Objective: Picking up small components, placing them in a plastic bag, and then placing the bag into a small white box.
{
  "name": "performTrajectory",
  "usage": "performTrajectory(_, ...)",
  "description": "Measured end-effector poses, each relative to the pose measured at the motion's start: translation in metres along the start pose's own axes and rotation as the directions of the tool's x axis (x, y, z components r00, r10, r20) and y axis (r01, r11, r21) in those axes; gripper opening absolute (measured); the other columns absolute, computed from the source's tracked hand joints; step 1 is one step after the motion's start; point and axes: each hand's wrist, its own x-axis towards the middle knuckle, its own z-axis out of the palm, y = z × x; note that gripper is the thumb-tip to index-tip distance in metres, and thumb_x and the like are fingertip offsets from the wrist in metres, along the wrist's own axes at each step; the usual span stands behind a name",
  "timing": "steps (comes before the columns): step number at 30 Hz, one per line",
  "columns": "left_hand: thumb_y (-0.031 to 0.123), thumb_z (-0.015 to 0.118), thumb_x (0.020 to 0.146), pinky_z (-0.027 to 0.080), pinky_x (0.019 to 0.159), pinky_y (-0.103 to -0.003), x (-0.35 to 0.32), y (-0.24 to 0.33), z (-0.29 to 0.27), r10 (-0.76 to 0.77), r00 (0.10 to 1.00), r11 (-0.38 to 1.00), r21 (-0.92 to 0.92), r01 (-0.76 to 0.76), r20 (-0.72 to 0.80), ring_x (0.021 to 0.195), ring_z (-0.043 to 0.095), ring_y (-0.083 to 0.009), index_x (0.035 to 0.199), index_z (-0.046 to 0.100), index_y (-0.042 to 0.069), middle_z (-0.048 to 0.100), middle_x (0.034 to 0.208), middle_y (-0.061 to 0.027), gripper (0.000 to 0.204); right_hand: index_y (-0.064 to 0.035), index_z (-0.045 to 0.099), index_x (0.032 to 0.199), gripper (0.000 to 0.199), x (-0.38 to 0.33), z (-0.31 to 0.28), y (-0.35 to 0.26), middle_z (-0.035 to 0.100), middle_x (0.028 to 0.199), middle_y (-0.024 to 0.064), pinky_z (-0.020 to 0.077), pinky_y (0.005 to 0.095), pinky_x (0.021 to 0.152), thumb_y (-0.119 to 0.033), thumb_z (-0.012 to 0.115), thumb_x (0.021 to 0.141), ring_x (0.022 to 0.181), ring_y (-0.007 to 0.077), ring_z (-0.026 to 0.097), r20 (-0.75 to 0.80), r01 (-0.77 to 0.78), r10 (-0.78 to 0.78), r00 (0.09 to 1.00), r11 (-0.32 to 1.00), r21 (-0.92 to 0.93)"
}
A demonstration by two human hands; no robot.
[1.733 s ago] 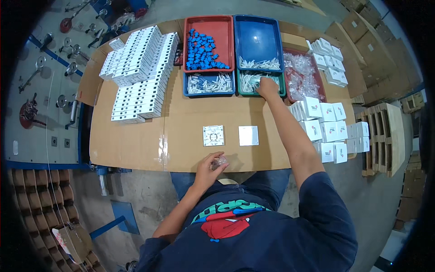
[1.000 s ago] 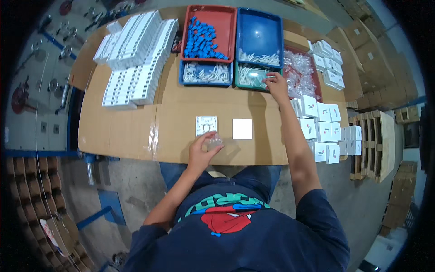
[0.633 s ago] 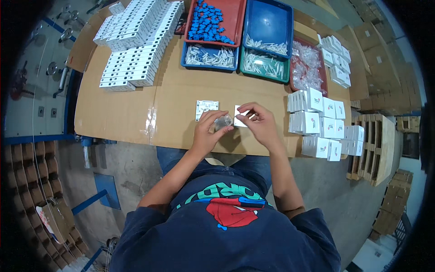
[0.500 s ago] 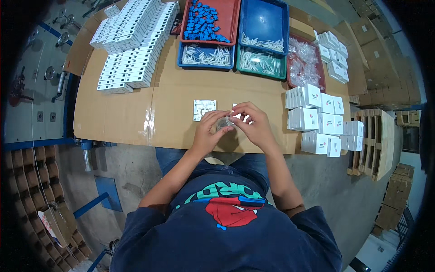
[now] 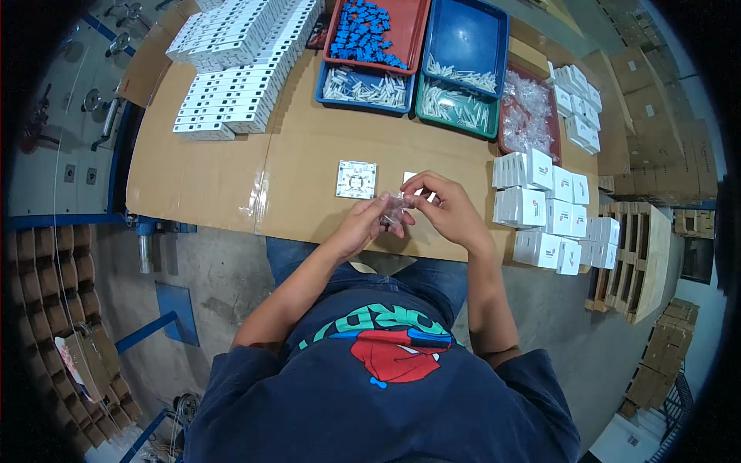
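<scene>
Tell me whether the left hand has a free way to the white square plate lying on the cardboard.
Probably yes: the white square plate lies bare just ahead of the left hand, nothing between, though that hand holds a small clear bag.

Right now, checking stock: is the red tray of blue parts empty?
No, the red tray holds a heap of small blue parts across its left side.

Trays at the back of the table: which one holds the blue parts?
The red tray, far left of the back row. It holds a heap of blue parts; the blue trays and the green one hold white pieces.
</scene>
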Motion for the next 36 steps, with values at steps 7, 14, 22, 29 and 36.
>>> performTrajectory(7, 0.049, 0.039, 0.111, 0.056, 0.086, -0.034, 0.001, 0.006, 0.002, -0.038, 0.999, 0.993, -0.112, 0.035, -0.029, 0.089, 0.070, -0.0210, 0.130, 0.060, 0.000, 0.071, 0.108, -0.0144, 0.057, -0.0043, 0.070, 0.106, 0.011, 0.005, -0.005, 0.008, 0.073, 0.102, 0.0015, 0.0471, 0.0234, 0.064, -0.011, 0.066, 0.099, 0.082, 0.0083, 0.065, 0.037, -0.013, 0.014, 0.999, 1.000, -0.019)
performTrajectory(14, 0.045, 0.042, 0.111, 0.058, 0.085, -0.035, 0.002, -0.003, -0.005, -0.063, 0.993, 0.996, -0.069, 0.056, -0.101, 0.090, 0.071, -0.0212, 0.130, 0.062, -0.003, 0.072, 0.108, -0.0141, 0.055, -0.0036, 0.071, 0.109, 0.015, 0.025, -0.022, 0.036, 0.072, 0.094, 0.0032, 0.0491, 0.0257, 0.068, -0.014, 0.067, 0.099, 0.082, 0.0085, 0.064, 0.013, -0.074, 0.074, 0.997, 0.995, 0.060)
performTrajectory(22, 0.039, 0.045, 0.111, 0.056, 0.088, -0.035, -0.012, -0.009, -0.007, -0.092, 0.985, 0.995, 0.017, 0.096, -0.143, 0.092, 0.068, -0.0188, 0.129, 0.063, -0.004, 0.071, 0.111, -0.0140, 0.050, -0.0076, 0.073, 0.106, 0.019, 0.136, -0.119, 0.141, 0.075, 0.103, 0.0174, 0.0567, 0.0434, 0.081, -0.021, 0.065, 0.095, 0.097, 0.0352, 0.073, -0.442, -0.198, -0.004, 0.897, 0.890, -0.410)
performTrajectory(29, 0.037, 0.043, 0.112, 0.056, 0.090, -0.034, -0.025, -0.014, -0.017, -0.115, 0.978, 0.992, 0.036, 0.123, -0.176, 0.094, 0.068, -0.0180, 0.131, 0.061, -0.005, 0.071, 0.113, -0.0144, 0.050, -0.0103, 0.074, 0.104, 0.018, 0.205, -0.191, 0.183, 0.075, 0.098, 0.0169, 0.0568, 0.0477, 0.080, -0.016, 0.064, 0.090, 0.094, 0.0371, 0.072, -0.582, -0.374, -0.090, 0.808, 0.685, -0.625)
performTrajectory(36, 0.037, 0.043, 0.112, 0.055, 0.090, -0.033, -0.022, -0.010, -0.029, -0.103, 0.971, 0.993, 0.040, 0.115, -0.217, 0.095, 0.068, -0.0172, 0.131, 0.062, -0.004, 0.071, 0.114, -0.0134, 0.050, -0.0143, 0.077, 0.100, 0.015, 0.233, -0.193, 0.189, 0.074, 0.097, 0.0153, 0.0566, 0.0490, 0.083, -0.022, 0.069, 0.090, 0.095, 0.0367, 0.071, -0.468, -0.352, -0.026, 0.883, 0.621, -0.700)
